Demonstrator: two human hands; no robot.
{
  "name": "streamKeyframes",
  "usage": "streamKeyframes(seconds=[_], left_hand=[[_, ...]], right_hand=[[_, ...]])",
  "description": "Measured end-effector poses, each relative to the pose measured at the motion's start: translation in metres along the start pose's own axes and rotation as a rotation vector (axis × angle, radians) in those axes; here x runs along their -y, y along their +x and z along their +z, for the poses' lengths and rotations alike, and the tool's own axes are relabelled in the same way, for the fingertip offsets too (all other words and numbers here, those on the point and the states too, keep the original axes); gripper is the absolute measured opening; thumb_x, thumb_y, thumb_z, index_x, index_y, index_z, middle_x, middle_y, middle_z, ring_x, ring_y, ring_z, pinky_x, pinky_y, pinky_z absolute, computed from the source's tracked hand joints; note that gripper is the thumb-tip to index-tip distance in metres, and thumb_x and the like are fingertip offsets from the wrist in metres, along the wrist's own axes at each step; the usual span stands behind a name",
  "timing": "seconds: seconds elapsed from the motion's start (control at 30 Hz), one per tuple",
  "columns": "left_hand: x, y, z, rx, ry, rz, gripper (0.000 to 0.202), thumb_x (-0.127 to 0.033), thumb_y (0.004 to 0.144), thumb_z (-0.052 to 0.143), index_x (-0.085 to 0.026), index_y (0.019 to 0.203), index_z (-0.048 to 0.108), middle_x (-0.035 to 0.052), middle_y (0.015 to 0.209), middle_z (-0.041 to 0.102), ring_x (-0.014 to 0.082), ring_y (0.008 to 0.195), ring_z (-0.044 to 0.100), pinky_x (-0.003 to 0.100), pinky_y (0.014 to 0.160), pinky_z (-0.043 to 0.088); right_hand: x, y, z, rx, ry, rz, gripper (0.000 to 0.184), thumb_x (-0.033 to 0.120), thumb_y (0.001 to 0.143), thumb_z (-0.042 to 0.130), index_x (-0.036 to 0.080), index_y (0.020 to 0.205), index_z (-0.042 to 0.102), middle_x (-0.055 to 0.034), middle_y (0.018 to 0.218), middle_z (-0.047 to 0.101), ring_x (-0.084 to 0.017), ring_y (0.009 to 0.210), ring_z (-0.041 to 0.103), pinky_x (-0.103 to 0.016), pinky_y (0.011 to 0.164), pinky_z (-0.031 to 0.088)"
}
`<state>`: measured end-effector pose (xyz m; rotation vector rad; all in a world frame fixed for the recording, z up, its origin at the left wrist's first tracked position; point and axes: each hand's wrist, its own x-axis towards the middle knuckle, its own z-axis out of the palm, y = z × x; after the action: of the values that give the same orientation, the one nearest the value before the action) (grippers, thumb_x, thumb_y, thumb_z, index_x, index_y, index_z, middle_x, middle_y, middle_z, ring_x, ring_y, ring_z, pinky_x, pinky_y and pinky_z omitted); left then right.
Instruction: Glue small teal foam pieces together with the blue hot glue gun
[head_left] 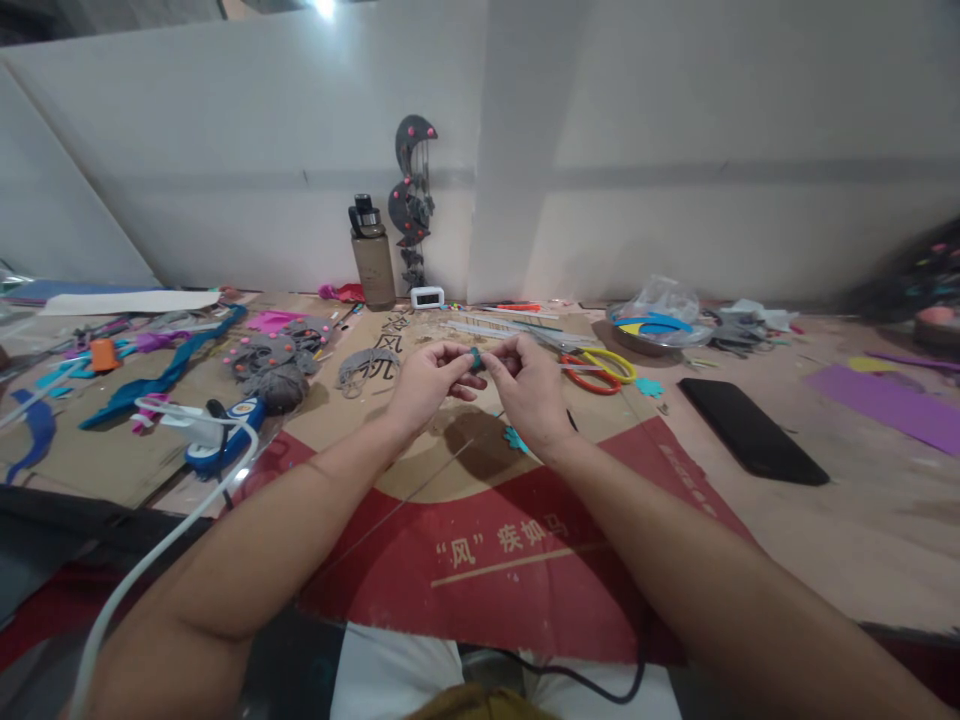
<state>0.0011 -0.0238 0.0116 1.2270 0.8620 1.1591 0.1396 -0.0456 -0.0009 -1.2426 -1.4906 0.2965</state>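
Observation:
My left hand (pixel 433 385) and my right hand (pixel 526 388) meet over the cardboard sheet (pixel 420 470). Between their pinched fingertips is a small teal piece (pixel 475 359), gripped from both sides; its exact shape is too small to make out. Just below my right hand lies a turquoise flower-shaped cutout (pixel 515 438). To the right of that hand rest scissors with red and yellow handles (pixel 600 370), and past them another turquoise cutout (pixel 649 387).
A black phone (pixel 752 430) and purple sheet (pixel 889 405) lie right. At left are a power strip (pixel 225 440) with a white cable and grey felt pieces (pixel 274 365). A bottle (pixel 373 255) stands at the back near a hanging moon ornament (pixel 412 200); a bowl (pixel 652 335) sits back right.

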Motion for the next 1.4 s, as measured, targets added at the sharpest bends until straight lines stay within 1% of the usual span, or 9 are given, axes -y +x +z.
streamKeyframes(seconds=[0.17,0.5,0.77,0.83,0.93,1.03,1.13,1.3,1.4], left_hand=[[0.004,0.002,-0.002,-0.015,-0.004,0.008,0.022,-0.025,0.070,0.073,-0.013,0.081,0.058,0.0020,0.069,0.064,0.0141,0.056,0.066,0.023,0.049,0.052],[0.004,0.002,-0.001,-0.028,0.011,0.012,0.024,-0.026,0.068,0.074,-0.014,0.077,0.056,0.0004,0.063,0.062,0.0138,0.054,0.065,0.024,0.048,0.052],[0.007,0.002,-0.002,-0.015,0.061,0.059,0.016,-0.022,0.069,0.069,-0.014,0.074,0.056,0.0000,0.061,0.061,0.0128,0.054,0.064,0.022,0.048,0.051],[0.008,0.002,-0.002,-0.011,0.077,0.065,0.014,-0.021,0.070,0.068,-0.014,0.073,0.056,0.0003,0.060,0.061,0.0127,0.054,0.064,0.022,0.048,0.051],[0.008,0.002,-0.003,-0.010,0.097,0.071,0.012,-0.021,0.071,0.066,-0.014,0.073,0.057,0.0003,0.059,0.061,0.0123,0.052,0.063,0.022,0.048,0.051],[0.007,0.002,-0.003,0.000,0.115,0.066,0.012,-0.022,0.071,0.066,-0.014,0.073,0.057,0.0003,0.057,0.061,0.0116,0.051,0.062,0.022,0.048,0.050],[0.007,0.002,-0.003,0.010,0.144,0.066,0.011,-0.021,0.072,0.064,-0.015,0.073,0.056,-0.0003,0.055,0.060,0.0105,0.049,0.060,0.021,0.048,0.049],[0.011,0.003,-0.003,0.021,0.196,0.075,0.010,-0.021,0.073,0.064,-0.014,0.073,0.057,-0.0016,0.055,0.058,0.0094,0.047,0.058,0.021,0.049,0.049],[0.014,0.003,-0.002,0.023,0.177,0.031,0.012,-0.023,0.074,0.065,-0.013,0.073,0.058,-0.0007,0.056,0.059,0.0100,0.048,0.059,0.023,0.050,0.049]], right_hand=[[0.001,-0.001,0.000,0.006,-0.029,-0.014,0.012,0.028,0.081,0.059,0.020,0.074,0.054,0.0007,0.069,0.053,-0.014,0.065,0.045,-0.029,0.063,0.034],[-0.003,-0.001,0.002,-0.015,-0.039,-0.030,0.013,0.029,0.078,0.062,0.021,0.071,0.055,0.0003,0.071,0.051,-0.015,0.067,0.045,-0.030,0.065,0.035],[-0.004,0.001,0.004,-0.027,-0.039,0.024,0.014,0.030,0.076,0.062,0.021,0.067,0.055,0.0001,0.068,0.053,-0.015,0.067,0.044,-0.030,0.065,0.035],[-0.002,0.001,0.004,-0.029,-0.047,0.037,0.013,0.030,0.076,0.062,0.021,0.069,0.055,0.0002,0.069,0.052,-0.015,0.067,0.044,-0.030,0.065,0.035],[0.000,0.000,0.004,-0.023,-0.042,0.064,0.012,0.030,0.074,0.063,0.020,0.080,0.058,-0.0001,0.073,0.053,-0.015,0.067,0.045,-0.030,0.065,0.036],[0.001,0.000,0.003,0.004,-0.052,0.028,0.015,0.028,0.076,0.060,0.020,0.088,0.062,-0.0023,0.080,0.058,-0.017,0.073,0.050,-0.031,0.069,0.037],[0.000,-0.001,0.003,0.026,-0.085,-0.009,0.011,0.028,0.077,0.057,0.021,0.081,0.065,-0.0038,0.082,0.061,-0.018,0.078,0.053,-0.033,0.074,0.039],[-0.005,0.000,0.006,0.050,-0.114,-0.001,0.009,0.025,0.073,0.055,0.020,0.072,0.062,-0.0036,0.079,0.060,-0.018,0.077,0.054,-0.033,0.076,0.040],[-0.011,0.003,0.009,0.045,-0.109,0.016,0.009,0.026,0.070,0.054,0.020,0.070,0.060,-0.0031,0.077,0.061,-0.018,0.077,0.053,-0.032,0.075,0.040]])
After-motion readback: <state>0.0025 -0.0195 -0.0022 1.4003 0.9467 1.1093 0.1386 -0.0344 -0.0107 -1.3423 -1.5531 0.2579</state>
